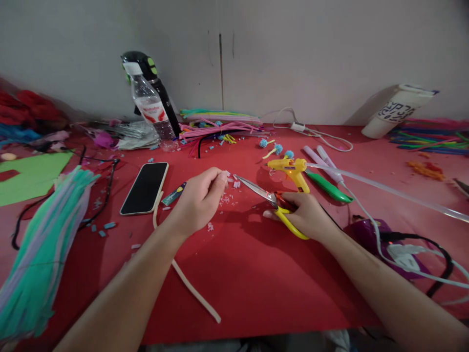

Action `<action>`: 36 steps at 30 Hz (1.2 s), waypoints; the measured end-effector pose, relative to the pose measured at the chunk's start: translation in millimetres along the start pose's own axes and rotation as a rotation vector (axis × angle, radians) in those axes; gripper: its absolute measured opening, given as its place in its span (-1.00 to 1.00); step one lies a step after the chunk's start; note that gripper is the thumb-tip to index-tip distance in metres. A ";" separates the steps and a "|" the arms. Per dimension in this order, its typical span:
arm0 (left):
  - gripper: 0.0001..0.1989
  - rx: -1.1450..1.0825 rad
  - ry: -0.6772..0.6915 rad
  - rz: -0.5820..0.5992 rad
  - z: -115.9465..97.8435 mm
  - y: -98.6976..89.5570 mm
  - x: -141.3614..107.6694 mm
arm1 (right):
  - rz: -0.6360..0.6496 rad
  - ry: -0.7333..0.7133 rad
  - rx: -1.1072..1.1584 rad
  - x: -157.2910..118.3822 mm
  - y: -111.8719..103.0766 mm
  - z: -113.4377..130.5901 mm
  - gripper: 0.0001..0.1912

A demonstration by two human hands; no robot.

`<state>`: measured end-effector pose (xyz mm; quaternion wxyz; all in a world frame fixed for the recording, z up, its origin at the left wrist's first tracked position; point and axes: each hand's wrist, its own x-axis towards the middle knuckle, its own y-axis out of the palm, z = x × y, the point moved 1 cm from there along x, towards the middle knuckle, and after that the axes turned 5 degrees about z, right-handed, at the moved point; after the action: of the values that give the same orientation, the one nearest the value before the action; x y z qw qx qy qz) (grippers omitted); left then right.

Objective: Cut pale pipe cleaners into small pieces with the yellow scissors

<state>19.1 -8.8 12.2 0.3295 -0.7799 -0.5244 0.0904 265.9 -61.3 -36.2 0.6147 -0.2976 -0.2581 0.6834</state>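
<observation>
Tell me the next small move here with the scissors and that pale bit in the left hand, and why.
Probably bring the scissors tip up to the small pale piece pinched in the left hand and snip. The right hand grips the yellow handles, the blades point at the piece, and tiny cuttings already lie beneath.

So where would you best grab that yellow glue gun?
Probably by the handle of the yellow glue gun, coming from the near side: the handle slants down toward the person, the nozzle points left, and the glue stick and cord trail right.
</observation>
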 end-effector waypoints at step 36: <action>-0.60 0.026 -0.070 -0.014 -7.6 1.5 1.6 | 0.031 -0.022 -0.004 -1.6 -0.3 1.0 -0.45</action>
<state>24.6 -10.9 17.5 0.3215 -0.7682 -0.5399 0.1223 265.5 -62.8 -35.2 0.6006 -0.2953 -0.2615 0.6955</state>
